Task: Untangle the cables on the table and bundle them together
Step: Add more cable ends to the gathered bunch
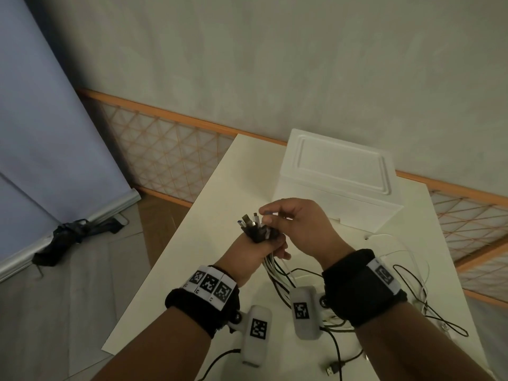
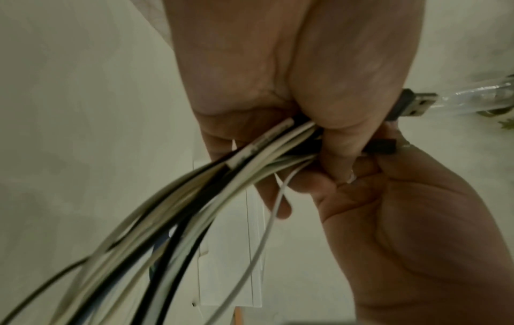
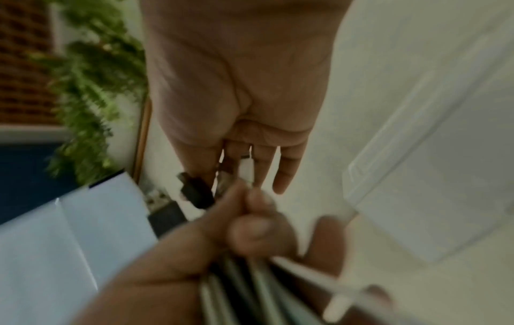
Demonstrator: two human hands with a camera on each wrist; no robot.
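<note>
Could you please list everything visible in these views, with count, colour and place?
cable bundle: several cables, white and black, gripped in the left hand above the table, loose lengths trailing to the near right of the tabletop
connector ends: a cluster, black and silver, sticking up from the left fist
loose USB plug: one, black, on the table's near edge
table: one, white
box: one, white, lidded, at the table's far end
black object on the floor: one, left of the table, cannot identify
plant: one, green, background
wrist bands: two, black with markers
left hand: grips the bundle
right hand: fingers at the connector ends
</note>
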